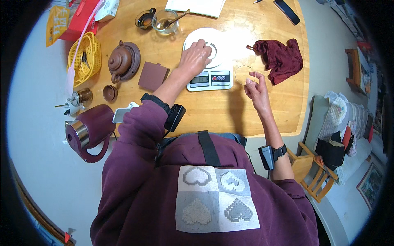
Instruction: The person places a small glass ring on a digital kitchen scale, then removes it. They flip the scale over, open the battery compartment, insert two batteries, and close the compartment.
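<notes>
A white kitchen scale [209, 85] stands before me on the wooden table, its small display showing digits. On its round pan rests a silver-coloured bangle [215, 49]. My left hand [197, 57] reaches over the pan and grips the bangle's left side; the fingertips are partly hidden behind the hand. To the right of the scale, my right hand [257, 87] holds a thin open-ended bangle [235, 73] between thumb and fingers, raised above the tabletop. A flat brown box [153, 76] lies near my left forearm.
Right of the scale lies a dark red cloth [281, 60]. Leftward are a clay teapot [119, 61], a small clay cup [110, 93], a yellow basket [96, 58] and an electric kettle [92, 126]. Behind stand a glass cup [164, 23] with a spoon and a phone [287, 11].
</notes>
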`<action>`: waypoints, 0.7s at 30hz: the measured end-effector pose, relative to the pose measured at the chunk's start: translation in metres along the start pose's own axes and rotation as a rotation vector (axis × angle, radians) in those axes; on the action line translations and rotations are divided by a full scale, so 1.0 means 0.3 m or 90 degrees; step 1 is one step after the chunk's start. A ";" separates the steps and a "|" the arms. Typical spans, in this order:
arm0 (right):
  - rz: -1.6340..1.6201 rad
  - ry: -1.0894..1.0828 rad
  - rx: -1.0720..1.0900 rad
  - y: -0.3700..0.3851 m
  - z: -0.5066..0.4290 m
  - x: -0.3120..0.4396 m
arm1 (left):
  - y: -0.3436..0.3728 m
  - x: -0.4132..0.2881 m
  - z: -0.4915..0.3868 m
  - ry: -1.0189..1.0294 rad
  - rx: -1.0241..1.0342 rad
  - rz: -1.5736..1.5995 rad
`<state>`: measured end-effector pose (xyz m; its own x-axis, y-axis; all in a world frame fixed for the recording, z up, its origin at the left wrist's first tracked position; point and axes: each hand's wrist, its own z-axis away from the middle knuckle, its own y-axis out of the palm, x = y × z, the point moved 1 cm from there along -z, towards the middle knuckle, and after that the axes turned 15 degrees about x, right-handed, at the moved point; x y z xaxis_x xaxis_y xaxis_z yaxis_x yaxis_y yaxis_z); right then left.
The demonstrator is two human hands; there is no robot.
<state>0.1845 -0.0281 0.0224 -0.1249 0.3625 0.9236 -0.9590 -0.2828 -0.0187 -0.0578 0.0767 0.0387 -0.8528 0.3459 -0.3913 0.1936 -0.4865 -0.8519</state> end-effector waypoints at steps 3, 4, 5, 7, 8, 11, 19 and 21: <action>0.000 0.046 0.010 -0.010 0.009 0.000 | 0.020 0.018 -0.003 0.007 0.002 0.000; -0.008 0.048 0.008 -0.009 0.012 -0.002 | 0.025 0.021 -0.005 0.010 -0.001 -0.001; -0.015 0.050 0.006 -0.007 0.015 -0.004 | 0.030 0.023 -0.005 0.013 -0.005 -0.001; -0.024 0.050 0.005 -0.010 0.020 -0.011 | 0.023 0.012 -0.004 0.012 0.001 0.001; -0.025 0.049 0.005 -0.011 0.022 -0.020 | 0.018 0.006 -0.005 0.008 0.012 0.003; -0.024 0.051 0.003 -0.009 0.027 -0.014 | 0.018 0.002 -0.006 0.005 0.019 0.010; 0.052 0.016 0.023 -0.012 -0.033 -0.014 | -0.026 0.007 0.023 0.011 -0.052 0.012; 0.124 -0.011 0.047 -0.031 -0.100 -0.015 | -0.098 0.000 0.088 0.000 -0.083 0.100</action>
<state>0.1864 -0.0004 0.0070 -0.3011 0.2793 0.9118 -0.8960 -0.4101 -0.1702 -0.0762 0.0697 0.0728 -0.8070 0.2737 -0.5234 0.3856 -0.4271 -0.8179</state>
